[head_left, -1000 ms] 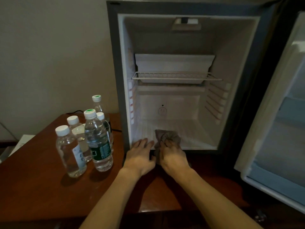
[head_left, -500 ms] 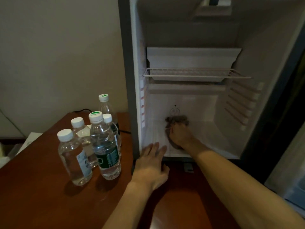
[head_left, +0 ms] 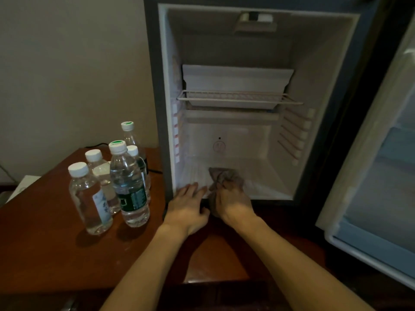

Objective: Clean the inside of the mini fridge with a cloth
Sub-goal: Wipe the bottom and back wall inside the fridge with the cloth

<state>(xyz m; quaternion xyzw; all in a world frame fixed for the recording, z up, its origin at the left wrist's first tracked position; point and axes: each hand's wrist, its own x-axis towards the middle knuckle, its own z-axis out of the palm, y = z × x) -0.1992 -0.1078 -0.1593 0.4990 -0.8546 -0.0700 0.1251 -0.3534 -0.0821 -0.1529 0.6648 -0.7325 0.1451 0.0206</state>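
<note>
Fingers of our right hand (head_left: 233, 203) curl around the crumpled grey-brown cloth (head_left: 225, 176), pressing it on the white floor at the front lip of the open mini fridge (head_left: 314, 86), just below centre frame. Our left hand (head_left: 187, 208) rests beside it, fingers straight and slightly spread on the lip. Clear plastic water bottles (head_left: 128, 182) stand at lower left on the reddish-brown wooden table (head_left: 45, 254).
</note>
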